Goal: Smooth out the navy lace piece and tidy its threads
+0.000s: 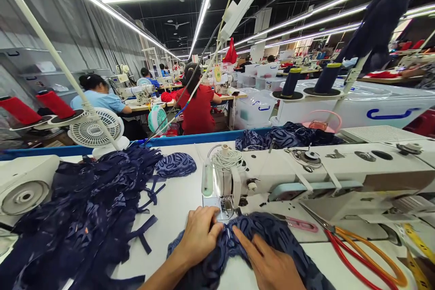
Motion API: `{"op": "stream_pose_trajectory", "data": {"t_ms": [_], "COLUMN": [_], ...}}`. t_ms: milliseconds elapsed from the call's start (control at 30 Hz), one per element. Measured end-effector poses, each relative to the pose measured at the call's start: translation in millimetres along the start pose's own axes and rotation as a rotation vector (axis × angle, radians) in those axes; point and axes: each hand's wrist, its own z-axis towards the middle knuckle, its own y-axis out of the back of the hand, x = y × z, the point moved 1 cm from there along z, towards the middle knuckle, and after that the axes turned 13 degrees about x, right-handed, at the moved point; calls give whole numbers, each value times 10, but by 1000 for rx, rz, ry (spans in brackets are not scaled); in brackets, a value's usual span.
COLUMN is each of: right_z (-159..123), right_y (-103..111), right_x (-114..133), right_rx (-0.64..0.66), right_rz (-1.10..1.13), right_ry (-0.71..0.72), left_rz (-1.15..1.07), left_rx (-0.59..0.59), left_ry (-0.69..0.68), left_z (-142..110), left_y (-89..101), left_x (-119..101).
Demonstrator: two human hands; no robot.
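A navy lace garment piece (268,231) lies on the white table under the needle of a white sewing machine (306,172). My left hand (199,235) rests on its left part with fingers curled, pinching the fabric just before the presser foot (227,208). My right hand (272,265) lies flat on the lace with fingers stretched toward the needle.
A heap of navy lace pieces (84,217) covers the table's left. Orange-handled scissors (360,253) and pink snips (299,224) lie at right. Red thread cones (54,104), navy cones (326,79) and a small fan (97,131) stand behind. Other workers sit at machines beyond.
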Motion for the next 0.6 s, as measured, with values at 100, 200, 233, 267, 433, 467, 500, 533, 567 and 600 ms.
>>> {"op": "stream_pose_trajectory", "data": {"t_ms": [100, 200, 233, 267, 433, 467, 500, 533, 567, 600], "right_z": [-12, -20, -22, -23, -1, 9, 18, 26, 32, 35], "right_y": [-27, -84, -97, -102, -7, 20, 42, 57, 66, 70], "right_x": [-28, -40, -42, -42, -32, -30, -30, -29, -29, -29], "right_rx": [7, -41, -66, -84, -133, -158, -182, -198, -202, -203], "right_rz": [81, 161, 183, 195, 145, 129, 116, 105, 98, 93], "right_ry": [-34, -35, -42, -50, -37, -29, -24, -19, -16, -16], "left_rz": [-15, -48, -65, -87, -282, -331, -377, -420, -458, -493], "left_rx": [30, 59, 69, 76, 141, 162, 179, 188, 189, 185], "left_ry": [50, 89, 95, 96, 82, 85, 92, 102, 110, 116], "left_z": [7, 24, 32, 39, 50, 51, 52, 53, 56, 59], "left_y": [-50, -108, -120, -124, -37, -12, 10, 27, 37, 40], "left_x": [-35, -60, -65, -70, -91, -94, -94, -94, -92, -90]}}
